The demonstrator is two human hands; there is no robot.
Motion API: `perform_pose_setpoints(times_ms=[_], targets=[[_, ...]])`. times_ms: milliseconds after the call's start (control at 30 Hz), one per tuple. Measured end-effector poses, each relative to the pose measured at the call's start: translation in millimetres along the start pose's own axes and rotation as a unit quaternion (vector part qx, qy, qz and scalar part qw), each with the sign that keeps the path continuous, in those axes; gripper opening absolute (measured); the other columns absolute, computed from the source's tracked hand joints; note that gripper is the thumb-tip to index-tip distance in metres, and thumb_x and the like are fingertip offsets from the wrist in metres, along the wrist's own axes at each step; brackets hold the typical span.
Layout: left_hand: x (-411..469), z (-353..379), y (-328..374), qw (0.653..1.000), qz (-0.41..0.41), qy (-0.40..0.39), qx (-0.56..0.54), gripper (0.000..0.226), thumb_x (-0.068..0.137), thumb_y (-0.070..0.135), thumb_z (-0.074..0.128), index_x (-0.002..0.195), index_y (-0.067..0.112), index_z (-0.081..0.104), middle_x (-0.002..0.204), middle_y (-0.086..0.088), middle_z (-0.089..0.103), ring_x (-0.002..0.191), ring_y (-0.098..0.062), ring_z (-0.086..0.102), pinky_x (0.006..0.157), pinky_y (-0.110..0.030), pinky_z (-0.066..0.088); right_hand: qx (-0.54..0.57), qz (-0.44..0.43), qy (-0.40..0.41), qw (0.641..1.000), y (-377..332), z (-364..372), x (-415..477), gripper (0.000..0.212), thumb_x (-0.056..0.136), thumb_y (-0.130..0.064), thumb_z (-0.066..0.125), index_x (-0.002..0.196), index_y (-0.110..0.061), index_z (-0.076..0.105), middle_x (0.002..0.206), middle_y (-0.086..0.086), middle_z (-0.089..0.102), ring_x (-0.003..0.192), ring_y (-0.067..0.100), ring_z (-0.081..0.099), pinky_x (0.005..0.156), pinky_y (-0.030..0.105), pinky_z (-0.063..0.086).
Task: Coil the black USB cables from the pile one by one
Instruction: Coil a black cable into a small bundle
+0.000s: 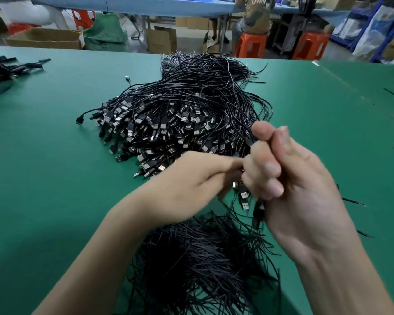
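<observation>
Centre-right, my right hand (289,178) grips one cable (258,211), my left hand (191,178) pinching it alongside; I should wind even, snug loops, clear of the pile (180,114).

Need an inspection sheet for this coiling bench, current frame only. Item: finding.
surface: green mat, flat.
job's things: cable pile mid-table, plugs mostly toward the person; one held cable hangs below the right hand.
clutter: heap of thin black strips at the near edge; stray strips to the right; small black bunch far left.
grips: right hand curled round the held cable; left hand reaches to the right hand's fingers, blurred, hold unclear.
cables: black, tangled in the pile, loose ends fanning at the far side.
surroundings: orange stools, cardboard boxes, blue table, seated person.
</observation>
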State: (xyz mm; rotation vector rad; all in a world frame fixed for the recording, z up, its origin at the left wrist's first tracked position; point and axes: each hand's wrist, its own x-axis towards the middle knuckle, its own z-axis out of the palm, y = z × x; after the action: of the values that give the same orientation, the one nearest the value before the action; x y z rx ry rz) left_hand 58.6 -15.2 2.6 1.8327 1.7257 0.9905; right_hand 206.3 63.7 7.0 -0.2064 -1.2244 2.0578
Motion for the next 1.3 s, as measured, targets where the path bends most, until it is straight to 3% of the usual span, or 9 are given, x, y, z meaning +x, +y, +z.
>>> perform_pose_setpoints(times_ms=[133, 267, 400, 567, 667, 833, 1033, 1200, 1300], targets=[[1.9, 9.4, 3.5, 0.996, -0.004, -0.055, 0.071, 0.040, 0.108, 0.023, 0.051, 0.068, 0.022, 0.051, 0.063, 0.004, 0.054, 0.062, -0.014, 0.051, 0.064, -0.027, 0.043, -0.217, -0.109, 0.100, 0.965, 0.9, -9.1, 0.2, 0.033, 0.110, -0.023, 0.039, 0.103, -0.012, 0.070, 0.086, 0.005, 0.076, 0.075, 0.016, 0.072, 0.068, 0.027, 0.058], [2.4, -3.0, 8.3, 0.990, 0.020, -0.020, 0.141, 0.038, 0.102, 0.039, 0.052, 0.064, 0.033, 0.051, 0.060, 0.015, 0.056, 0.062, -0.005, 0.056, 0.064, -0.025, 0.043, -0.519, -0.168, 0.081, 0.834, 6.8, -15.4, -1.1, 0.030, 0.108, -0.030, 0.040, 0.102, -0.018, 0.068, 0.083, -0.008, 0.074, 0.079, 0.009, 0.073, 0.069, 0.025, 0.058], [-6.0, -24.3, 6.2, 0.983, 0.016, 0.080, 0.167, 0.037, 0.086, 0.066, 0.053, 0.077, 0.038, 0.076, 0.068, 0.020, 0.070, 0.065, -0.005, 0.065, 0.061, -0.026, 0.049, -0.687, -0.075, 0.011, 0.723, 16.0, -15.4, -0.1, 0.045, 0.101, -0.050, 0.029, 0.083, -0.018, 0.055, 0.068, -0.003, 0.063, 0.062, 0.025, 0.061, 0.062, 0.046, 0.050], [-11.6, -35.4, 0.6, 0.991, 0.019, 0.128, 0.045, 0.017, 0.075, 0.048, 0.085, 0.074, 0.031, 0.080, 0.066, 0.016, 0.073, 0.060, -0.011, 0.067, 0.054, -0.018, 0.046, -0.474, 0.042, -0.084, 0.876, 21.7, -18.0, -1.3, 0.053, 0.102, -0.056, 0.030, 0.083, -0.025, 0.068, 0.061, -0.011, 0.047, 0.055, 0.004, 0.042, 0.055, 0.018, 0.035], [-10.1, -33.0, -0.2, 0.990, 0.019, 0.134, -0.028, 0.015, 0.074, 0.039, 0.082, 0.075, 0.025, 0.079, 0.068, 0.010, 0.075, 0.063, -0.006, 0.068, 0.061, -0.015, 0.050, -0.283, 0.143, -0.172, 0.933, 15.8, -21.6, -0.4, 0.039, 0.102, -0.043, 0.039, 0.092, -0.022, 0.070, 0.063, -0.011, 0.042, 0.058, 0.008, 0.037, 0.054, 0.018, 0.032], [-6.6, -26.0, -2.0, 0.964, 0.001, 0.170, -0.203, 0.032, 0.073, 0.029, 0.091, 0.096, 0.025, 0.068, 0.082, 0.000, 0.078, 0.072, -0.010, 0.069, 0.066, -0.019, 0.054, -0.189, 0.142, -0.231, 0.944, 7.5, -23.0, -5.3, 0.026, 0.103, -0.028, 0.045, 0.098, -0.017, 0.068, 0.064, -0.009, 0.043, 0.059, 0.009, 0.038, 0.058, 0.020, 0.036], [-3.5, -21.1, -6.2, 0.958, -0.033, 0.078, -0.274, 0.063, 0.078, 0.033, 0.076, 0.137, 0.022, 0.058, 0.114, 0.005, 0.078, 0.106, -0.008, 0.073, 0.090, -0.017, 0.054, -0.147, 0.108, -0.216, 0.959, 5.9, -20.7, -3.7, 0.026, 0.103, -0.023, 0.044, 0.094, -0.016, 0.067, 0.058, -0.007, 0.055, 0.051, 0.015, 0.035, 0.058, 0.025, 0.037], [-3.5, -19.3, -5.9, 0.972, -0.014, 0.035, -0.233, 0.027, 0.090, 0.027, 0.069, 0.103, 0.006, 0.079, 0.104, 0.012, 0.079, 0.102, -0.003, 0.073, 0.087, -0.016, 0.054, -0.119, 0.127, -0.234, 0.957, 4.5, -22.0, -3.3, 0.026, 0.104, -0.023, 0.043, 0.096, -0.015, 0.067, 0.064, 0.003, 0.066, 0.049, 0.008, 0.046, 0.056, 0.019, 0.042], [-3.7, -23.3, -9.6, 0.977, -0.022, 0.065, -0.204, 0.012, 0.085, 0.031, 0.081, 0.088, 0.019, 0.081, 0.092, 0.005, 0.079, 0.086, -0.008, 0.073, 0.079, -0.023, 0.058, -0.105, 0.140, -0.242, 0.954, 8.2, -20.0, -2.1, 0.027, 0.104, -0.024, 0.042, 0.098, -0.015, 0.067, 0.077, 0.011, 0.074, 0.051, 0.011, 0.056, 0.061, 0.022, 0.048]])
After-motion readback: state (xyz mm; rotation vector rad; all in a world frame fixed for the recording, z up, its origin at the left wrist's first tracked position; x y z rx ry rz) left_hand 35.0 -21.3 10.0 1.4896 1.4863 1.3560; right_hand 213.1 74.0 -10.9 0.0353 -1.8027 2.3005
